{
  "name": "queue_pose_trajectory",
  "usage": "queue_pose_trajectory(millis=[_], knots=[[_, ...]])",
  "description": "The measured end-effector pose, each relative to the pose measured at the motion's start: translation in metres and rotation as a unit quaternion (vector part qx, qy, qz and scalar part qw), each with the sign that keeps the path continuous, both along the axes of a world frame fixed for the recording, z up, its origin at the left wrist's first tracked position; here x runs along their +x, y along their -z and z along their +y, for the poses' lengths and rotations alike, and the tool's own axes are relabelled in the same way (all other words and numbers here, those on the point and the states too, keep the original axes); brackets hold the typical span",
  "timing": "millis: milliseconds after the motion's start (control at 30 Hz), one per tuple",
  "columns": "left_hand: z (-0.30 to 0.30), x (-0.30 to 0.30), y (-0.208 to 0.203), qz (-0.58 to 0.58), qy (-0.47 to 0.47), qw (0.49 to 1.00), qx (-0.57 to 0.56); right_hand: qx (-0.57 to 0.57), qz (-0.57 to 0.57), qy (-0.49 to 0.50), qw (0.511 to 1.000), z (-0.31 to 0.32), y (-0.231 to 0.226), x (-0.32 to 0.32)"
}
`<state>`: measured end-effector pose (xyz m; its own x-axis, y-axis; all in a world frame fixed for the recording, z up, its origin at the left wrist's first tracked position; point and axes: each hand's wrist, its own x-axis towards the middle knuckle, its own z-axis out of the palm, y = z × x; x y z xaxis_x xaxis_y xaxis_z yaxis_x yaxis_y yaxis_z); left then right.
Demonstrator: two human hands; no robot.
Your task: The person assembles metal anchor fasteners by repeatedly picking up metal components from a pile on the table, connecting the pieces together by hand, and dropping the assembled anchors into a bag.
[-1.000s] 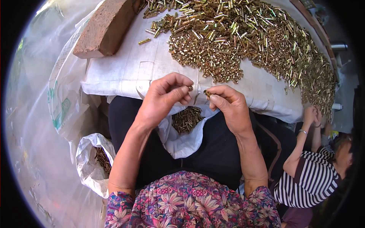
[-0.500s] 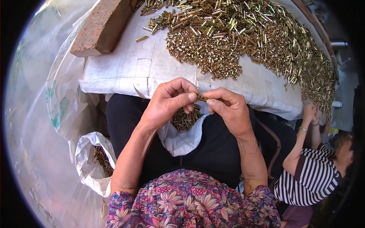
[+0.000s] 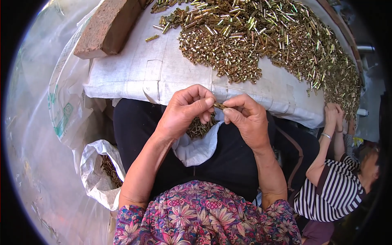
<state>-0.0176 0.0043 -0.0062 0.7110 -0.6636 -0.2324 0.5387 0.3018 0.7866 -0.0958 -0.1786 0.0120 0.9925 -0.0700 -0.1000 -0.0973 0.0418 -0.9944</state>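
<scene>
Brass-coloured tube [image 3: 219, 105] now bridges two pinches: our left hand [image 3: 183, 109] has thumb and forefinger closed at one end, and our right hand [image 3: 249, 119] grips the other. A second ago the hands stood apart, each with something small between its fingertips; since then they have met just in front of the white woven cloth [image 3: 185, 79], above the white bag [image 3: 196, 154] of metal pieces [image 3: 198, 128] in our lap. We judge that the work has passed from bringing parts together to handling them as one, though the fingertips hide how the ends sit. Beyond, the heap of short sleeves [image 3: 224, 55] and longer tubes [image 3: 228, 20] looks much as it did. At our right, a co-worker [image 3: 330, 192] in a striped top reaches to the heap's edge; what those fingers hold we cannot tell.

As for writing, the translucent plastic sack [image 3: 65, 120] at our left carries green printing, too warped and faint to read. We make out no label on the brick [image 3: 106, 34] or the metal.
</scene>
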Motion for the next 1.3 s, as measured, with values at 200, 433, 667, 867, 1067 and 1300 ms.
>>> queue_pose_trajectory(millis=[200,433,667,867,1067,1300], knots=[[-0.004,-0.005,0.000,0.019,-0.014,1.000,0.008,-0.041,-0.028,0.014,0.999,0.001,0.005,-0.003],[-0.005,-0.006,0.004,0.055,0.049,0.992,-0.098,0.009,0.003,-0.027,1.000,-0.008,0.003,-0.006],[-0.010,-0.018,0.013,0.089,0.060,0.987,-0.118,0.043,0.010,-0.016,0.999,-0.002,0.000,-0.014],[0.010,-0.018,0.010,0.043,0.169,0.976,-0.127,0.103,0.055,-0.160,0.980,-0.018,-0.010,-0.012],[0.033,0.000,-0.027,-0.151,0.102,0.965,0.188,-0.278,-0.056,0.046,0.958,-0.062,-0.001,0.059],[0.031,0.066,-0.003,-0.458,-0.136,0.751,0.455,-0.532,-0.178,0.015,0.828,-0.082,0.010,0.131]])
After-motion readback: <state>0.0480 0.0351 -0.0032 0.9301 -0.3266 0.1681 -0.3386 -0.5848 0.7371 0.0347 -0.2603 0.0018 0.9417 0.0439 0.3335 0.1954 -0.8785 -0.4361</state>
